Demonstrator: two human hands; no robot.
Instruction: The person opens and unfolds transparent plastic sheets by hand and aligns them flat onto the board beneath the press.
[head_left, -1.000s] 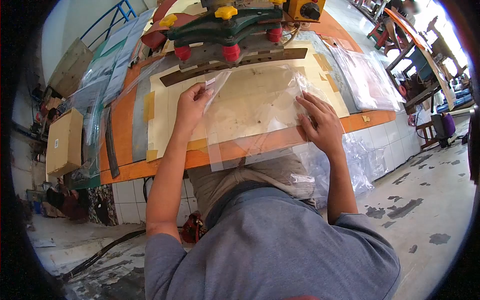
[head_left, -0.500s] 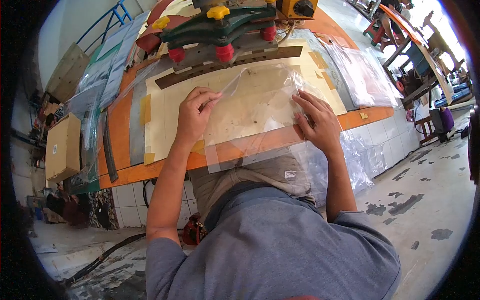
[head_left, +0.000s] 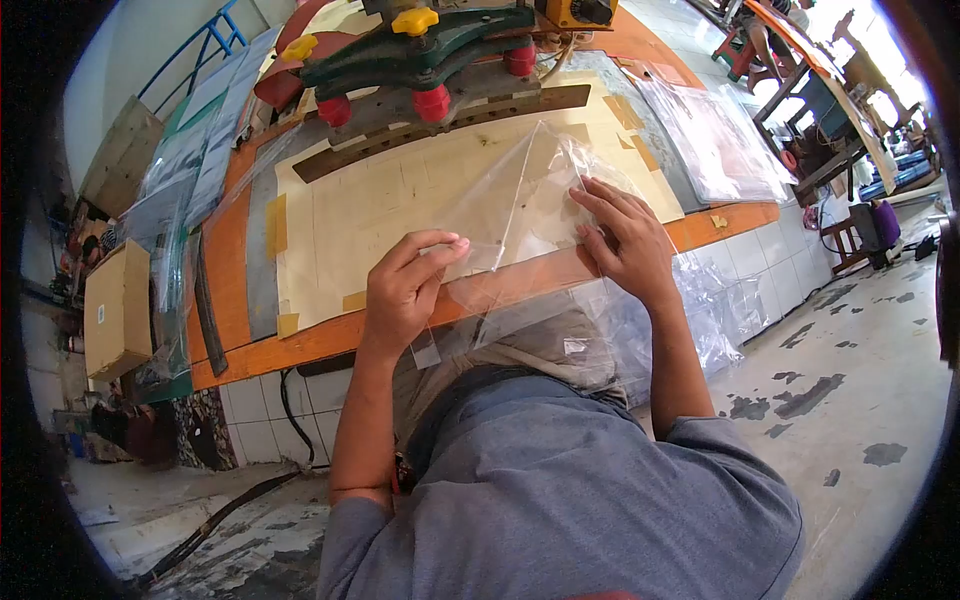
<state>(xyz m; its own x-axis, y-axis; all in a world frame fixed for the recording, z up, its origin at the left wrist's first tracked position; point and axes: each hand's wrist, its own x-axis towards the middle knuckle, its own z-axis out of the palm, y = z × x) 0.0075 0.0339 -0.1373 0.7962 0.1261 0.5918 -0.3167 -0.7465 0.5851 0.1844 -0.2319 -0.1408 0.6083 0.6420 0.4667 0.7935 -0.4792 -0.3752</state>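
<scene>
A clear plastic sheet (head_left: 500,215) is held between my hands above the front of the board, one part folded over with a bright straight edge. My left hand (head_left: 408,285) pinches it at the left with thumb and fingertips. On its right side, my right hand (head_left: 625,235) grips the plastic between thumb and curved fingers. Below them lies a cream board (head_left: 370,215) taped onto the orange table (head_left: 235,370). Behind the sheet stands a dark green press (head_left: 420,62) with red feet and yellow knobs, over a dark metal bar (head_left: 440,130).
Stacked clear sheets (head_left: 715,140) lie on the table's right side. Loose crumpled plastic (head_left: 690,310) hangs by my right forearm. A cardboard box (head_left: 118,310) and a dark strip (head_left: 208,310) are at the left. A person (head_left: 765,50) sits far off at the right.
My left hand has moved down and to the right, bringing its side of the plastic sheet over into a fold. My right hand keeps its grip, shifted slightly left. The view has turned a little.
</scene>
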